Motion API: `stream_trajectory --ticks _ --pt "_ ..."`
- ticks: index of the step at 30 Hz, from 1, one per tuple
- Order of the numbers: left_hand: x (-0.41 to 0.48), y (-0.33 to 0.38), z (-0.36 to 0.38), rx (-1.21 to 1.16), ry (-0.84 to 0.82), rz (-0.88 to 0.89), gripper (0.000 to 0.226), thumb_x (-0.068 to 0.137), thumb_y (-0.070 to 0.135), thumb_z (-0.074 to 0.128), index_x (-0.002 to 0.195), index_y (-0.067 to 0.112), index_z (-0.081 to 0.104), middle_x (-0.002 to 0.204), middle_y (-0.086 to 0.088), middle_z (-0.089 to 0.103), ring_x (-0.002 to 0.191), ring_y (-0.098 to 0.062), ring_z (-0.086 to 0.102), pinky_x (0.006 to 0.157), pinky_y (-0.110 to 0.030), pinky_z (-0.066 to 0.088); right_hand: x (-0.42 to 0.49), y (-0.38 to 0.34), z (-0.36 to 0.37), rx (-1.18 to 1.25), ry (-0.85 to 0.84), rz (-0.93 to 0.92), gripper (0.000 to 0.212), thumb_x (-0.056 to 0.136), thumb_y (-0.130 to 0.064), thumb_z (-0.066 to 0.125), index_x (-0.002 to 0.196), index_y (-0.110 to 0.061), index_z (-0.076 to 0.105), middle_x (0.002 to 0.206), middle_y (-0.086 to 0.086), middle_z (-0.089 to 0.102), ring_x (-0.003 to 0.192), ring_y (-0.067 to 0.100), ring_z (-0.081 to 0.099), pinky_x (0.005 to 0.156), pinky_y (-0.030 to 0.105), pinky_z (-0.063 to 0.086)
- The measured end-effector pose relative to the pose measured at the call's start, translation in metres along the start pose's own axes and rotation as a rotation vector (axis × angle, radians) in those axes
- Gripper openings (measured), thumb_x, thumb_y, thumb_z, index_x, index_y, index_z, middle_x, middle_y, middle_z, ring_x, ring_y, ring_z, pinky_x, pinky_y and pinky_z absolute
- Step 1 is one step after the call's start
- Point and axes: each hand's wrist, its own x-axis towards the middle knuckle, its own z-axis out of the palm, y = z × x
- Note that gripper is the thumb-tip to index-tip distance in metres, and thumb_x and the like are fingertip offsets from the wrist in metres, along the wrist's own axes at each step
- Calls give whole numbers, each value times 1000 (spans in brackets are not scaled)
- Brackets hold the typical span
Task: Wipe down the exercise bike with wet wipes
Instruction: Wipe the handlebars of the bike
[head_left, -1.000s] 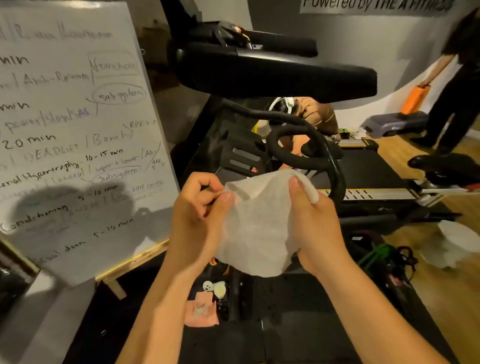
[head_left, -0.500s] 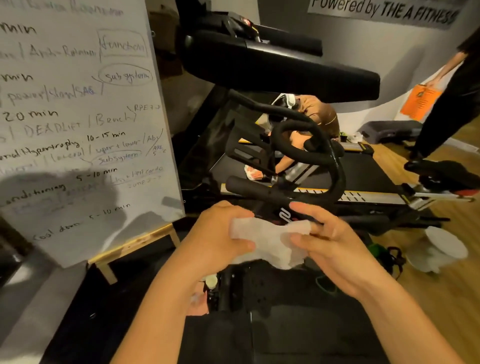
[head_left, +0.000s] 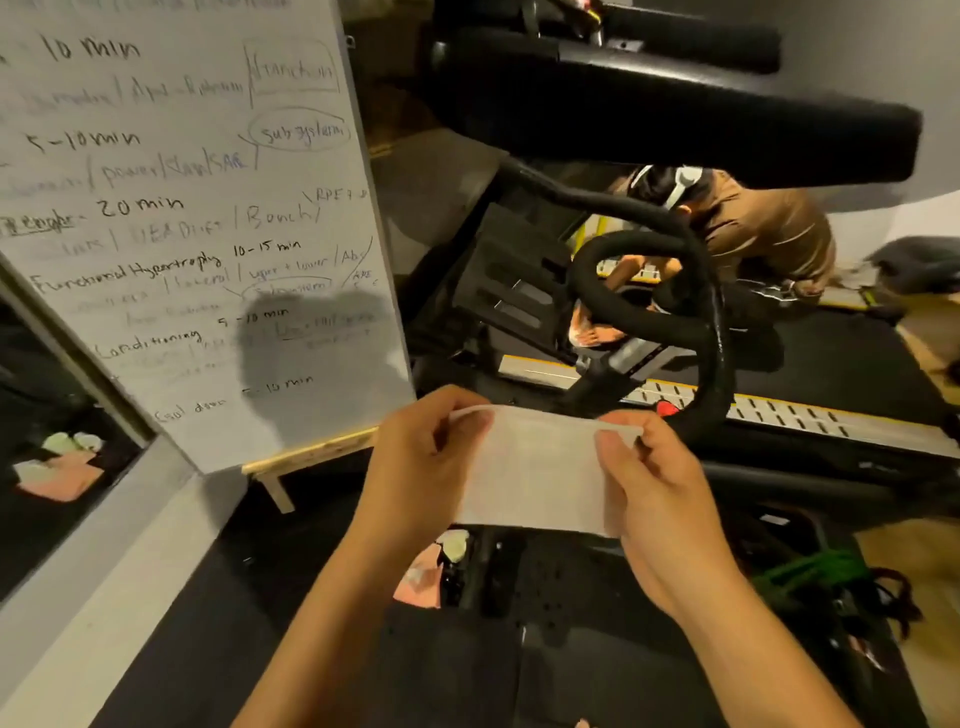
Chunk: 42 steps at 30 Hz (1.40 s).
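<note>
A mirror panel (head_left: 36, 395) at the far left shows a reflected pink packet. Beside it a whiteboard (head_left: 208, 218) stands on a wooden easel. Its handwriting is partly legible: "10 min", "5-10 min", "20 min", "Sub system", "Bench", "Functional Hypertrophy 10-15 min", "upper + lower", "Conditioning 5-10 min" and "Cool down 5-10 min"; the fainter lines cannot be read.

At lower centre the left hand (head_left: 415, 467) pinches the left edge of a white wet wipe (head_left: 535, 467), with the thumb towards the camera and the fingers curled behind the wipe. The right hand (head_left: 654, 493) pinches the right edge in the same way. The wipe is held taut between them as a flat rectangle, in the air in front of the exercise bike (head_left: 631, 244) and not touching it. The bike's black looped handlebar rises just behind the wipe, under a long padded bar (head_left: 675, 114). A pink packet (head_left: 421, 577) lies on the dark floor below the left hand.

To the right, beyond the handlebar, a person in a brown top (head_left: 758, 228) crouches at a treadmill deck (head_left: 789, 415). Green cord (head_left: 810, 571) lies at the lower right.

Half a second earlier the wipe was bunched between the hands; it has since been drawn out flat. The wall lettering "Powered by THE A FITNESS" and the figure carrying an orange item have passed out of view.
</note>
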Motion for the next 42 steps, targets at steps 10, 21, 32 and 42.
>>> stream_trajectory --ticks 10,21,32,42 --pt "11 34 68 123 462 -226 41 95 35 57 57 24 47 50 11 43 48 -5 39 46 -16 32 51 -2 -20 -305 -258 -520 22 100 -22 46 80 -17 55 66 -10 57 67 -1 58 55 7 39" --pt "4 -3 52 177 625 -267 24 99 18 52 77 24 61 74 5 59 67 -15 55 56 -29 46 144 -35 24 -663 -375 -573 27 97 -47 52 86 -24 60 75 -11 62 77 6 61 61 22 48" --pt "1 -49 43 -121 676 -488 5 99 29 53 101 32 57 97 14 62 88 5 58 73 -16 44 104 -21 48 -1080 -567 -489 63 93 -61 43 143 -25 34 140 2 49 126 23 50 99 42 46" --pt "24 -65 23 -534 588 -429 32 106 28 37 104 11 64 100 -5 71 92 -17 70 81 -29 55 127 -36 99 -1078 -847 -224 23 76 -24 79 95 -24 67 90 -1 69 81 9 65 67 16 45"
